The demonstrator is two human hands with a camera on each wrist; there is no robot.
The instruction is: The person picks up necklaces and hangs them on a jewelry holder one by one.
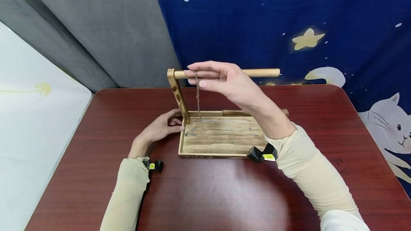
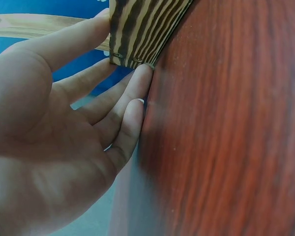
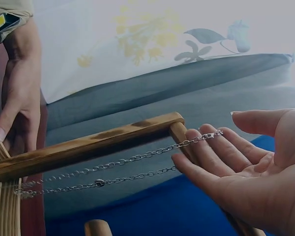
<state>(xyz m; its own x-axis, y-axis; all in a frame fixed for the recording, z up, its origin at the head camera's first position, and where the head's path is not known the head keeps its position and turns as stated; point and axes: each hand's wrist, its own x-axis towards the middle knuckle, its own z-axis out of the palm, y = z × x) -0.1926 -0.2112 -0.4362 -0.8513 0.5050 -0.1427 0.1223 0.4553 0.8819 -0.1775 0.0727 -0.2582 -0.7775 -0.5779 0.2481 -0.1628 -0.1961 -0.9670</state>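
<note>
A wooden jewelry stand [image 1: 212, 149] has a tray base, an upright post [image 1: 178, 97] at its left and a round bar [image 1: 261, 73] running right. My left hand [image 1: 162, 126] holds the tray's back left corner, thumb at its side [image 2: 137, 29] and fingers round the corner. Up at the bar, my right hand [image 1: 229, 81] has a silver chain necklace [image 3: 137, 157] draped at its fingertips. Those fingers are fairly straight, the thumb apart from them in the right wrist view. The chain hangs down from the bar's left end to the tray.
Several thin necklaces [image 1: 221, 129] lie stretched across the tray. Another wooden rod [image 1: 236, 112] runs along the tray's back edge. The stand is on a red-brown table [image 1: 205, 195], with a blue curtain [image 1: 257, 17] and a grey curtain [image 1: 106, 27] behind.
</note>
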